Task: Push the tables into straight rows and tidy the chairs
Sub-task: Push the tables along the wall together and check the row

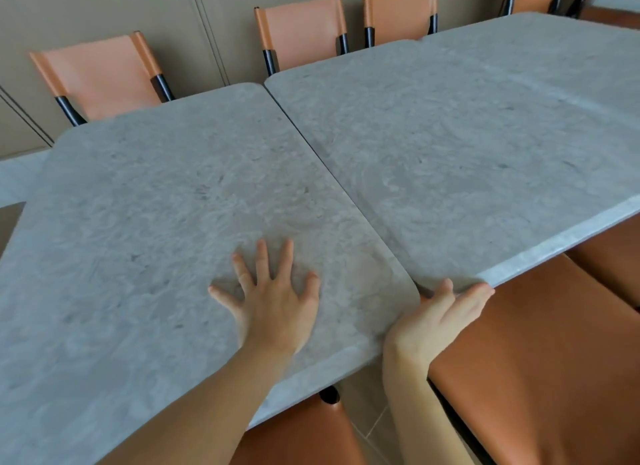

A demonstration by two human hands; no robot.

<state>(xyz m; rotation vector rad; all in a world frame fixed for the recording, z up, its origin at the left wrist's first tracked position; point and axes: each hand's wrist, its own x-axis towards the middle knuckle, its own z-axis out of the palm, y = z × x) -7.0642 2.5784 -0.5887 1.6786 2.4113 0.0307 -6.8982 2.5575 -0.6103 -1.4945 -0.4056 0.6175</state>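
The left hand (pixel 273 302) lay flat, fingers spread, on the grey stone-look worktop (pixel 156 222) at lower centre; the right hand (pixel 440 312) hooked the neighbouring grey worktop (pixel 467 153) corner. Steady, level pressure would likely align their edges.

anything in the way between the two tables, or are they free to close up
Nothing visible sits in the seam between the left table and the right table. The left hand lies flat on top; the right hand is at the near corners.
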